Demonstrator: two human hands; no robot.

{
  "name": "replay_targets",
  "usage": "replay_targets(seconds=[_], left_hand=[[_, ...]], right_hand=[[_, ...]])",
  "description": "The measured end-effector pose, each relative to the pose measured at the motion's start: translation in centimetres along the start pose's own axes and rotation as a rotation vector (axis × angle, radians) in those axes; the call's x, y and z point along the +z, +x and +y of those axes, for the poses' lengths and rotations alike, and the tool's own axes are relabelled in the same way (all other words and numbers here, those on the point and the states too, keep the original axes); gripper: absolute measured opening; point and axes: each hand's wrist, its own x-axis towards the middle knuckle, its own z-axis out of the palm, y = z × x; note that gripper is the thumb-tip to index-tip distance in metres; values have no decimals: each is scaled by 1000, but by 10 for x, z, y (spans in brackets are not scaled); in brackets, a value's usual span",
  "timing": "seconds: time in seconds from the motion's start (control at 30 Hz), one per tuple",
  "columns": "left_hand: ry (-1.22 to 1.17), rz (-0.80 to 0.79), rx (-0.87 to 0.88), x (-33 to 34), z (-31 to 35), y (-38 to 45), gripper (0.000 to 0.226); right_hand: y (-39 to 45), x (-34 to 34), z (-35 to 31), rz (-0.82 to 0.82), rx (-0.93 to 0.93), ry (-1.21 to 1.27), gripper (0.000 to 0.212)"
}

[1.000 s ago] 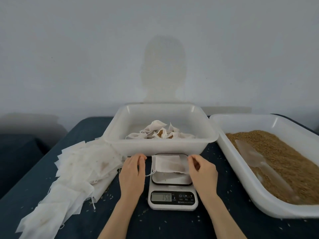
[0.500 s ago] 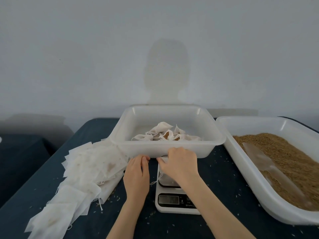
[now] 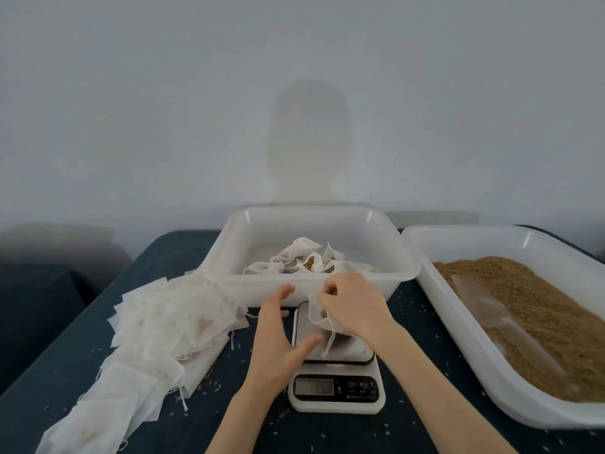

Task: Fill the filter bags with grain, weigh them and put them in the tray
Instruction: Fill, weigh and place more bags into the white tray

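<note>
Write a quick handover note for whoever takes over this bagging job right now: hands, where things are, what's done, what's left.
Right hand pinches a filter bag over the scale; whether it rests on the platform is unclear.
Left hand open beside the scale, holding nothing.
Done: several bags lie in the tray behind the scale.
Left: put this bag in the tray, then fill and weigh the empty bags piled on the left.
Grain with a scoop sits in the right-hand tub. Scale reading is illegible.

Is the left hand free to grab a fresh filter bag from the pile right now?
Probably yes. The left hand is open and holds nothing, and the pile of empty filter bags lies just to its left on the table with nothing between them.
</note>
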Motion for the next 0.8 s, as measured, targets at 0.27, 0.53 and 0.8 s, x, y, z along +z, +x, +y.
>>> replay_targets(seconds=[0.27,0.53,0.8], left_hand=[[9,-246,-105,19,37,21,106],[-356,-481,-212,49,63,24,97],[-458,-368,-304,68,76,26,42]], right_hand=[[-7,-49,0,-60,-68,295,38],[-14,-86,13,-65,-45,456,27],[-26,-113,49,-13,10,423,48]])
